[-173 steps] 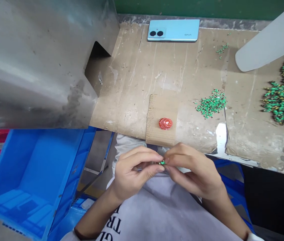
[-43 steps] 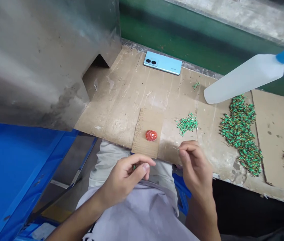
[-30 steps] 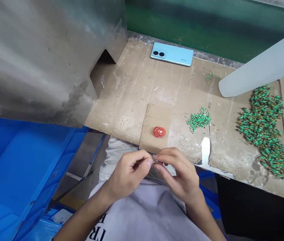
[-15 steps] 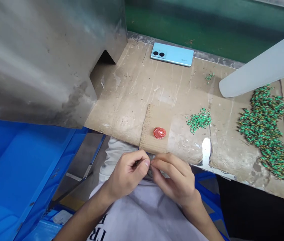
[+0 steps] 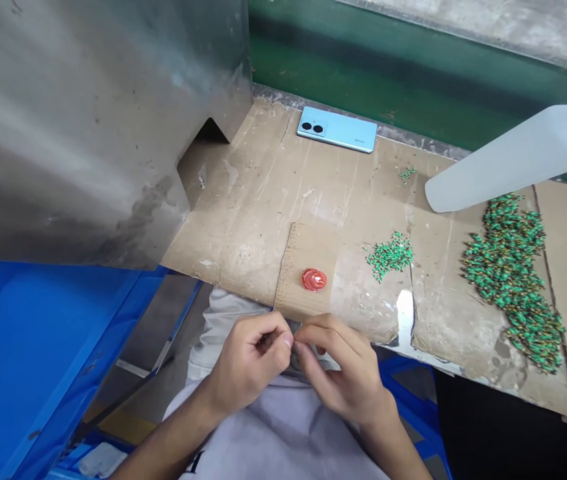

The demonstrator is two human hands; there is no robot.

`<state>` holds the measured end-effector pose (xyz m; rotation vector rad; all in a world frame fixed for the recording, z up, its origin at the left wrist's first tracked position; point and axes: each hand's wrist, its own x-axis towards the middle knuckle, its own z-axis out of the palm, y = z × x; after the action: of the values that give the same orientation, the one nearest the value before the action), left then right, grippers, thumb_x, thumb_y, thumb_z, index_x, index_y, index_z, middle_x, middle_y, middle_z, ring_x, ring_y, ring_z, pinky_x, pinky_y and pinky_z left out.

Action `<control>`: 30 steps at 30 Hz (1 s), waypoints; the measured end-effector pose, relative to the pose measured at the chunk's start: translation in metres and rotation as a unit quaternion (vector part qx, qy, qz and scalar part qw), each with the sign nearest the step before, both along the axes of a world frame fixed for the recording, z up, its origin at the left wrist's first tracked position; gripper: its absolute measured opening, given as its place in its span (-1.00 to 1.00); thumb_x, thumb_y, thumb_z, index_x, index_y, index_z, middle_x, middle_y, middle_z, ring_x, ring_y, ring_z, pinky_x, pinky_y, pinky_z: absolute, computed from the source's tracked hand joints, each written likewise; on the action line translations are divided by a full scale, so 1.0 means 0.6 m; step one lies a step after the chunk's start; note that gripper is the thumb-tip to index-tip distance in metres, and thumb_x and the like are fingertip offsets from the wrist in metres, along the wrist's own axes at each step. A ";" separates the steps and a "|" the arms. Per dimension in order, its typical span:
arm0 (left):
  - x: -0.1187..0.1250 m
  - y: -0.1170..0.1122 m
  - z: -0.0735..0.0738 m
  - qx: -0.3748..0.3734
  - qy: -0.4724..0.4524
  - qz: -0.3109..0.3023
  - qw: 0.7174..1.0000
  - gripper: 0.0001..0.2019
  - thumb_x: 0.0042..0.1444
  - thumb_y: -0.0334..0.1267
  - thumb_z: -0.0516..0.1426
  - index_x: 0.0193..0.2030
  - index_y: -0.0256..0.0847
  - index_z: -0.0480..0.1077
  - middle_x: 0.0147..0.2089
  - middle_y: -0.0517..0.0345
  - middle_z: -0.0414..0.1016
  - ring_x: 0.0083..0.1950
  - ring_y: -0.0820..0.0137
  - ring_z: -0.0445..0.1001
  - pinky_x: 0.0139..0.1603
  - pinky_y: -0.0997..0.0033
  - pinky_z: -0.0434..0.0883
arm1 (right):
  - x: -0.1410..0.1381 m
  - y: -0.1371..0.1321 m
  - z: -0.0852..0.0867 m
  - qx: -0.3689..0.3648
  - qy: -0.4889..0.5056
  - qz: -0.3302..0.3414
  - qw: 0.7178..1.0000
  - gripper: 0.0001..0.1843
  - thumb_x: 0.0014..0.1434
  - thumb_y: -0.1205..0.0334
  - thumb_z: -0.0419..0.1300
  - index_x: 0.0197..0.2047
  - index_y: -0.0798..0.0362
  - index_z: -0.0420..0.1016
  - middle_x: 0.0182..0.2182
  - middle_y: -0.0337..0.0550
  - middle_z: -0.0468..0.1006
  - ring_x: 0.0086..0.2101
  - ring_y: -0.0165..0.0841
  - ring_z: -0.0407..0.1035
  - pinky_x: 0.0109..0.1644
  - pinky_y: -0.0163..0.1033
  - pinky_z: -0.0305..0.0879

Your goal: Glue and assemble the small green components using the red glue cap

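Observation:
Over my lap, just in front of the bench edge, my left hand (image 5: 256, 360) is closed, thumb pressed to the curled index finger. My right hand (image 5: 341, 363) meets it with thumb and fingers pinched together, tips almost touching the left ones. Whatever lies between the fingertips is too small or hidden to make out. Ahead of both hands, a small red dish-like piece (image 5: 313, 280) with a glossy surface rests on a cardboard strip (image 5: 308, 243). To its right lies a little pile of tiny green pieces (image 5: 390, 255).
A larger heap of green and brassy pieces (image 5: 513, 280) spreads at the right. A white bottle (image 5: 508, 163) leans over it. Near the back lies a light blue phone (image 5: 337, 130). A metal housing (image 5: 88, 133) stands at left above a blue bin (image 5: 38, 347).
The camera view has shifted, so the bench appears slightly lower. Both hands remain together at the fingertips, with a slightly wider gap between them.

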<state>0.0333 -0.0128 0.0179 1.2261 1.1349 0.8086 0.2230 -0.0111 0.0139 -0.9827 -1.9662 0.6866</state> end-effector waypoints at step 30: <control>0.003 -0.022 0.009 -0.017 -0.232 0.209 0.950 -0.75 0.53 -0.27 0.22 0.21 0.07 0.66 0.26 0.06 0.72 0.18 0.27 0.78 0.00 0.56 0.73 | 0.044 0.069 -0.040 -0.064 -0.020 -0.161 0.985 -0.87 0.45 0.35 0.24 -0.18 -0.02 0.54 -0.40 -0.29 0.44 -0.49 -0.39 0.24 -0.41 -0.23 0.17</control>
<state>0.0351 -0.0261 0.0231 0.7102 1.0174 1.3137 0.2494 0.0305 -0.0099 -1.3661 -1.7569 0.6163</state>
